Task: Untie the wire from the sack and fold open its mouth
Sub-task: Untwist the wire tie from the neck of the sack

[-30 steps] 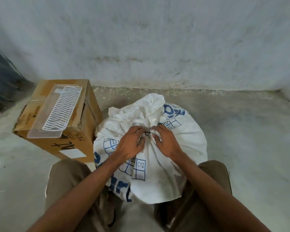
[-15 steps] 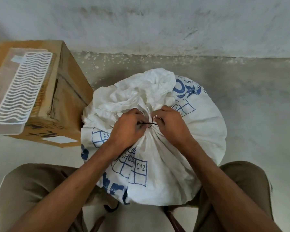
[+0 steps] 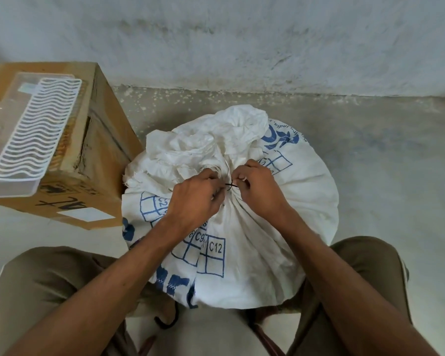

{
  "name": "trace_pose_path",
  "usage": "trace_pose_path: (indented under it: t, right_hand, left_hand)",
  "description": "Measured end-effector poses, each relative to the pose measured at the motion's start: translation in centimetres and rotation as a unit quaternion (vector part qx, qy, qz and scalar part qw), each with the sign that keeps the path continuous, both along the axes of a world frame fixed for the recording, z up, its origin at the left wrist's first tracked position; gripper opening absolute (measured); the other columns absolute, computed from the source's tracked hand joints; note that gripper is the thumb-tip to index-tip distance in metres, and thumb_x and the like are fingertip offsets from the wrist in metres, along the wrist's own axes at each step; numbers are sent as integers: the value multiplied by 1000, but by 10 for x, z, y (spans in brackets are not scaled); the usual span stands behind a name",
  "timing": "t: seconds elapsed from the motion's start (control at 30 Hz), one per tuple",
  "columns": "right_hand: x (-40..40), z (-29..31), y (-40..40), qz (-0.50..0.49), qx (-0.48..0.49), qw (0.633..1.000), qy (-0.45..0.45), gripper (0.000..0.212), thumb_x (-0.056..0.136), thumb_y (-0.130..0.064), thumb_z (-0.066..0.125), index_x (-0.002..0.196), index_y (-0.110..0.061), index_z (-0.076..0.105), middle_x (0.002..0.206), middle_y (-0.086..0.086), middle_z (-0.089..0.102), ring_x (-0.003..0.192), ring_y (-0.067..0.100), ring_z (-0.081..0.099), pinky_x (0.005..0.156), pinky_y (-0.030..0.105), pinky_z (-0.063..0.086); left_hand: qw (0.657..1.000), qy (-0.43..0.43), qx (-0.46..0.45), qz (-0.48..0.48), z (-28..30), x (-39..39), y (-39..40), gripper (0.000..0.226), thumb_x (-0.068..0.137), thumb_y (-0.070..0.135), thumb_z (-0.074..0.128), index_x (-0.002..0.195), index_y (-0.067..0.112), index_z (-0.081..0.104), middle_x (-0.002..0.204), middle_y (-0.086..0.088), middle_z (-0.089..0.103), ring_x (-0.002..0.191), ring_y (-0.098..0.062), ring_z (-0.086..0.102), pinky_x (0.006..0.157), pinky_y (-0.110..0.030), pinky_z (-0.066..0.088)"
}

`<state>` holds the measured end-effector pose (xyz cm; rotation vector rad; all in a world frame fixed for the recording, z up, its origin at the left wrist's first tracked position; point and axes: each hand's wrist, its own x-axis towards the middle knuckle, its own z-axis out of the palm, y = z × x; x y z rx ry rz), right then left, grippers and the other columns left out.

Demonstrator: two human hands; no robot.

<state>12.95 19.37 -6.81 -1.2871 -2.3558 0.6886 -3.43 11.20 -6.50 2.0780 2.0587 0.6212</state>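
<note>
A full white woven sack [image 3: 280, 201] with blue print stands on the floor between my knees. Its mouth is gathered into a crumpled bunch at the top. A thin dark wire [image 3: 231, 185] is wound around the gathered neck. My left hand [image 3: 193, 199] pinches the wire's end from the left. My right hand [image 3: 260, 188] pinches it from the right, fingertips almost touching the left ones. Most of the wire is hidden by my fingers and the folds.
A cardboard box [image 3: 100, 160] stands against the sack's left side, with a clear plastic tray [image 3: 10, 155] and a white wavy wire rack [image 3: 36, 129] on top. A grey wall [image 3: 242, 42] rises just behind. Bare concrete floor [image 3: 391, 163] lies to the right.
The view has come closer and tilted down over the sack. Both hands stay at the wire on the neck, fingers working it slightly; the sack remains tied.
</note>
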Motion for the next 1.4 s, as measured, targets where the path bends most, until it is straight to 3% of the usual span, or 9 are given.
trace_pose_path:
  t: [0.07, 0.17, 0.23, 0.43, 0.67, 0.8, 0.97, 1.13, 1.4]
  right_hand:
    - [2, -1, 0, -9, 0, 1000, 18, 18, 87, -1, 63, 91, -14, 75, 90, -2, 62, 81, 14, 61, 75, 40, 56]
    - [4, -1, 3, 3, -3, 1000, 15, 16, 89, -5, 64, 94, -13, 77, 88, 1, 67, 87, 16, 62, 79, 39, 55]
    - [4, -1, 4, 15, 0, 1000, -4, 15, 88, -7, 65, 94, -14, 77, 84, 3, 67, 87, 19, 62, 77, 42, 55]
    - [1, -4, 7, 37, 16, 998, -46, 16, 88, -9, 60, 90, -15, 75, 83, 4, 64, 79, 22, 60, 68, 42, 53]
    - [3, -3, 3, 54, 26, 996, -73, 10, 90, -14, 58, 92, -15, 68, 83, -4, 49, 76, 23, 57, 68, 43, 52]
    - [3, -5, -1, 56, 30, 994, -85, 8, 93, -14, 55, 97, -10, 61, 96, 4, 52, 76, 27, 57, 66, 45, 53]
    - [5, -4, 4, 51, 12, 995, -81, 12, 93, -11, 58, 100, -12, 67, 98, 3, 56, 85, 25, 59, 75, 43, 51]
    - [1, -7, 4, 47, 19, 991, -120, 15, 92, -9, 53, 100, -6, 66, 97, 9, 59, 89, 29, 60, 77, 44, 51]
    - [2, -5, 5, 61, 2, 988, -144, 33, 92, -9, 53, 124, -5, 60, 100, 13, 59, 96, 32, 57, 79, 44, 49]
  left_hand:
    - [1000, 19, 9, -3, -1, 1, 2, 20, 93, 41, 64, 107, 32, 75, 106, 8, 67, 75, -22, 70, 56, -26, 41]
    - [998, 63, 2, -18, -1, 6, 5, 21, 91, 43, 65, 109, 36, 72, 102, 4, 64, 71, -24, 69, 53, -29, 45]
    - [996, 86, -10, -19, -1, 10, 7, 21, 91, 41, 64, 108, 32, 74, 100, 1, 62, 70, -26, 68, 53, -31, 48]
    - [991, 125, -55, -10, -2, 15, 14, 25, 96, 37, 57, 107, 22, 73, 112, 0, 56, 81, -29, 68, 59, -32, 38]
    - [993, 83, -68, -45, -4, 10, 14, 21, 94, 32, 57, 110, 20, 63, 116, -2, 50, 87, -29, 66, 58, -34, 41]
    - [996, 54, -60, -37, -7, 8, 12, 17, 94, 32, 58, 108, 24, 65, 114, 2, 52, 85, -27, 67, 59, -33, 42]
    - [997, -25, -75, -4, -7, 1, 11, 15, 89, 38, 65, 101, 35, 74, 113, 12, 63, 93, -20, 67, 74, -37, 54]
    - [991, -97, -82, 44, -7, -1, 13, 18, 83, 42, 71, 97, 32, 74, 99, 9, 73, 90, -19, 68, 77, -39, 57]
    - [990, -79, -104, 52, -9, 4, 13, 21, 85, 42, 70, 100, 30, 77, 94, 5, 76, 88, -21, 70, 74, -39, 58]
